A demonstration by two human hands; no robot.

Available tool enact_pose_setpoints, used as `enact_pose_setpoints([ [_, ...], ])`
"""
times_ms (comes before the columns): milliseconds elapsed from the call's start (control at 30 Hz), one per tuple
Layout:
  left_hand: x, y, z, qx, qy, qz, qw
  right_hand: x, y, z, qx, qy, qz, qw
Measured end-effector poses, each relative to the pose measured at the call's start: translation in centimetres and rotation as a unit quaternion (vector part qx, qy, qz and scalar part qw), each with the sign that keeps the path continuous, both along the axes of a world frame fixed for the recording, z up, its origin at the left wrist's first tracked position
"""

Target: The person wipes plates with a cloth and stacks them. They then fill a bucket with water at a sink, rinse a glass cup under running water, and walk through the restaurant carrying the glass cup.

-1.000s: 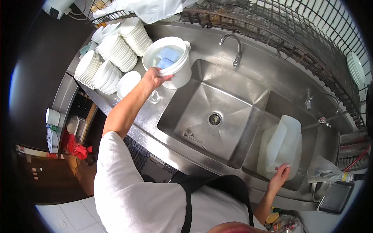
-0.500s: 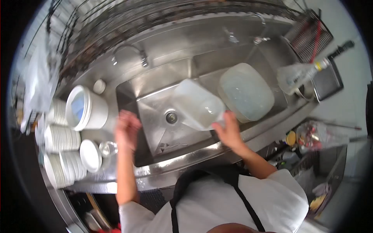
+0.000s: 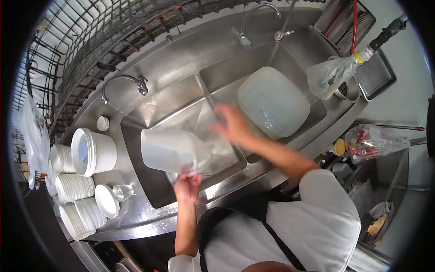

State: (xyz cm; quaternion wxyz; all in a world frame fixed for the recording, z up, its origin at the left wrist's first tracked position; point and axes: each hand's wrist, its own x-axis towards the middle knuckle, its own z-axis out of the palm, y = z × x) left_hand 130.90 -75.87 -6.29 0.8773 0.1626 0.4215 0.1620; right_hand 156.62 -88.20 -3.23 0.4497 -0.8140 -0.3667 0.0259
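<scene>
My left hand (image 3: pixel 187 187) is closed on the rim of a translucent white plastic container (image 3: pixel 166 148). The container is tipped on its side above the left sink basin (image 3: pixel 131 145), its mouth facing right. My right hand (image 3: pixel 234 125) is in the air near the divider between the two basins, slightly blurred, fingers apart and nothing in them. Close to it on the right, a larger translucent tub (image 3: pixel 274 102) holding water stands in the right basin. Behind the tipped container, part of the basin floor is hidden.
Stacked white dishes (image 3: pixel 74 187), a white bucket (image 3: pixel 102 152) and a clear glass (image 3: pixel 123 192) stand on the left counter. Two faucets (image 3: pixel 143 85) rise behind the basins. A bag-wrapped tool (image 3: pixel 333 77) and a metal tray (image 3: pixel 378 75) are at the right.
The container has moved left and tipped onto its side. My left hand has taken hold of its rim, while my right hand has let go and moved up and left.
</scene>
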Motion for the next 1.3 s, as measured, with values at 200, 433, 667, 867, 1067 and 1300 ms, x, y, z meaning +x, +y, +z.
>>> enact_pose_setpoints([
  [200, -5.4, -1.3, 1.1, -0.016, 0.082, 0.109, 0.99, 25.1, 2.9, -5.0, 0.107, -0.02, -0.316, 0.942],
  [433, -10.9, -3.3, 2.5, 0.022, 0.087, 0.172, 0.981, 38.7, -1.5, -5.7, -0.076, -0.31, -0.455, 0.831],
  [667, -9.5, -3.9, 4.7, 0.046, 0.121, 0.182, 0.975, 47.1, -3.6, -5.7, -0.596, -0.289, -0.231, 0.713],
  [867, -7.7, -3.7, 6.4, 0.044, 0.115, 0.189, 0.974, 50.3, -3.1, -10.4, -0.669, -0.364, -0.276, 0.587],
  [1067, -8.6, -4.3, 5.8, 0.031, 0.122, 0.209, 0.97, 51.0, -4.5, -11.4, -0.363, -0.12, -0.391, 0.837],
  [1300, -7.7, -3.8, 5.4, 0.024, 0.117, 0.165, 0.979, 47.6, -3.0, -5.4, -0.485, -0.166, -0.24, 0.824],
])
